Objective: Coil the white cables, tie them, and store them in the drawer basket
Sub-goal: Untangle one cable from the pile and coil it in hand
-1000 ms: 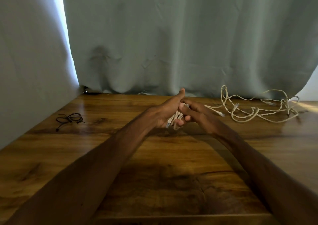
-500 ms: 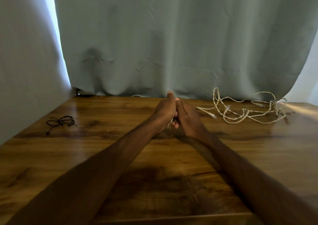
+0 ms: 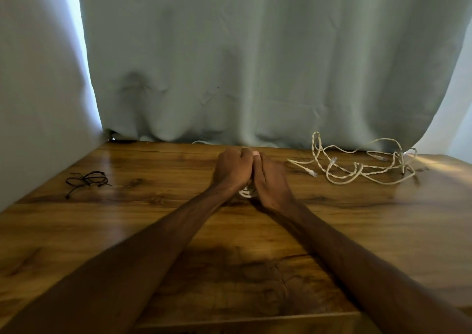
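My left hand [image 3: 231, 169] and my right hand [image 3: 270, 178] are pressed together at the middle of the wooden table [image 3: 127, 231], backs toward me. Both close around a small coiled white cable [image 3: 246, 193]; only a bit of it shows below the palms, the rest is hidden between the hands. A loose tangle of white cables [image 3: 357, 165] with clear plugs lies on the table to the right, near the curtain. No drawer basket is in view.
A pale green curtain [image 3: 255, 65] hangs along the table's far edge. Black ties [image 3: 85, 180] lie bunched at the left side of the table. The table's near edge runs along the bottom of the view.
My hands have closed together around the small coil, hiding the plugs that showed a second ago. The view has shifted slightly; the loose tangle has not moved.
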`<state>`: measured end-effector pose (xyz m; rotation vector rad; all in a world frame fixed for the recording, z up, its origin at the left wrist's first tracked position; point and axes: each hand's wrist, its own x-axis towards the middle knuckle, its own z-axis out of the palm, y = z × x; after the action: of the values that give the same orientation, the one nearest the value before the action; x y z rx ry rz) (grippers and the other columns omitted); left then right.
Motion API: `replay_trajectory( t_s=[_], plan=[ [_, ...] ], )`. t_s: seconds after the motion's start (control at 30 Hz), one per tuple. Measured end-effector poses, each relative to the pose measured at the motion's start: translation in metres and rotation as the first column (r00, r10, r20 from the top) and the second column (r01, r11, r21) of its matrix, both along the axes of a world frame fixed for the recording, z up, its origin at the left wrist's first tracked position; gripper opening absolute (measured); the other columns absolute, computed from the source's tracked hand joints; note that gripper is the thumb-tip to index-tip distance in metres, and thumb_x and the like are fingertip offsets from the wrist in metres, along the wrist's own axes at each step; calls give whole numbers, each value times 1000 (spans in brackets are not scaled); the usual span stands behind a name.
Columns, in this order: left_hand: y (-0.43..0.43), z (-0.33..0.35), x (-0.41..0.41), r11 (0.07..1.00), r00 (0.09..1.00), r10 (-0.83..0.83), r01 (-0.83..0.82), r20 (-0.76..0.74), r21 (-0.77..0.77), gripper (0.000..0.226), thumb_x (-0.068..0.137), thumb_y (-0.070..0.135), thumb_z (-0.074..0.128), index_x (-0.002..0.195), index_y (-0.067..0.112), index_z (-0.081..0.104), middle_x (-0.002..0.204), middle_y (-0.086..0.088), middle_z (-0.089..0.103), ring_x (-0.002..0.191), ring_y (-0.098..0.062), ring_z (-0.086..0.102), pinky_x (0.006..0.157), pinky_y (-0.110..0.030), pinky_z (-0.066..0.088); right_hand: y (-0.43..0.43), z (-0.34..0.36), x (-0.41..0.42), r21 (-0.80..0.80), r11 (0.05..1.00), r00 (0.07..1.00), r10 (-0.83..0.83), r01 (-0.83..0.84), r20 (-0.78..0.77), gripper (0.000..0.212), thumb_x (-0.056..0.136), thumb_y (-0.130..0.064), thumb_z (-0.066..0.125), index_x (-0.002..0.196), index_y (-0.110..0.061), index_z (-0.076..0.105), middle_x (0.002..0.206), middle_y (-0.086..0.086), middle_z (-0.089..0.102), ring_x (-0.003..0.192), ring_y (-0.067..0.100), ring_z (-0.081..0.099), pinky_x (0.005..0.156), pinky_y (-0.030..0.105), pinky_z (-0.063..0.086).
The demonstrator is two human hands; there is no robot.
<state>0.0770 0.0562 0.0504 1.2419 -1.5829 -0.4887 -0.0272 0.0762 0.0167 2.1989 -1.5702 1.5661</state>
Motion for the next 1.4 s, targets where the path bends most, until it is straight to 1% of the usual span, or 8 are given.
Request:
replay_trajectory(
  t_s=[0.2,0.37,0.47,0.6,0.73,0.9,1.0,1.4],
  plan=[
    [2,2,-10,999,995,39,-36,-87,37,53,110,26,38,60,15,50,65,0,54,63,-16,53,57,-31,32,-5,1,0,-113,992,999,-50,51,17,47,110,-33,29,89,-8,63,69,2,61,60,18,58,56,39,45],
    [-1,2,-16,962,966,-105,159,-235,221,50,107,29,41,69,6,64,64,-10,66,62,-28,65,66,-38,54,-5,9,-13,-149,974,985,-169,170,19,55,108,-33,34,63,-14,60,52,-5,55,46,7,50,51,26,33],
    [-3,4,-14,811,855,-287,457,-431,366,42,103,28,42,73,9,64,51,-3,59,51,-22,57,69,-41,51,-7,14,-25,-189,962,980,-196,198,32,58,105,-35,31,57,-13,57,48,-3,53,41,10,48,49,31,34],
    [2,12,-3,581,685,-431,708,-587,400,46,106,27,31,85,7,67,59,-5,59,49,-17,54,49,-24,45,-3,18,-32,-225,946,972,-230,235,47,57,103,-33,31,53,-13,50,45,1,49,38,16,44,47,30,29],
    [8,13,0,492,618,-540,782,-571,382,51,106,30,28,82,11,69,60,0,60,48,-10,52,51,-25,36,-2,22,-37,-262,936,969,-208,237,132,51,102,-17,38,51,-20,41,43,-12,40,36,10,40,45,17,23],
    [1,4,3,332,494,-572,870,-655,365,48,106,37,32,87,13,70,71,-1,62,62,-13,51,55,-28,26,-1,18,-43,-228,957,974,-139,178,179,52,104,-13,41,54,-3,49,46,3,50,39,17,45,45,36,35],
    [2,5,6,260,442,-587,897,-678,358,48,107,36,31,85,13,67,68,0,57,62,-11,46,54,-27,24,0,16,-46,-183,976,977,-80,117,198,54,107,-12,42,55,-5,49,46,0,48,41,17,47,43,21,32],
    [8,-5,-23,573,643,-521,751,-562,328,49,109,30,30,63,20,44,46,12,40,38,-3,30,37,-19,26,-1,18,-45,-133,975,960,-143,179,241,62,107,-21,43,49,0,45,41,5,40,36,14,31,44,36,25]
  ],
)
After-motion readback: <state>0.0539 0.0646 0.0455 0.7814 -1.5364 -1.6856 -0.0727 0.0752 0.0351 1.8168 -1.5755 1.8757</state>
